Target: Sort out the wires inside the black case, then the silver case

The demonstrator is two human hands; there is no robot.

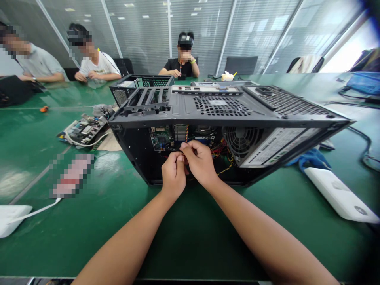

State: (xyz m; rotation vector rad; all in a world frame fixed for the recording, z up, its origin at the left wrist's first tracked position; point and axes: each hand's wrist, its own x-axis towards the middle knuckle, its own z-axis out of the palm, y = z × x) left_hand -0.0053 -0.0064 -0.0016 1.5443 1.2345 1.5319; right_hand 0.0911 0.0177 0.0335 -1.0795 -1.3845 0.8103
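A black computer case point(208, 107) lies on its side on the green table point(190, 229), its open face towards me. Inside I see a motherboard point(162, 139), a fan point(242, 140) and a power supply point(276, 146). Both my hands reach into the opening and meet in front of the board. My left hand point(173, 174) is closed in a pinch. My right hand point(200, 160) is closed beside it, fingers touching the left. They grip something small among the red, yellow and black cables point(224, 156); I cannot make out what it is.
A loose circuit board point(83, 130) with a white cable lies left of the case. White devices rest at the right point(338, 194) and lower left point(12, 219). A blue cloth point(311, 158) lies beside the case. Three people sit at the far side; a second open case point(139, 85) stands behind.
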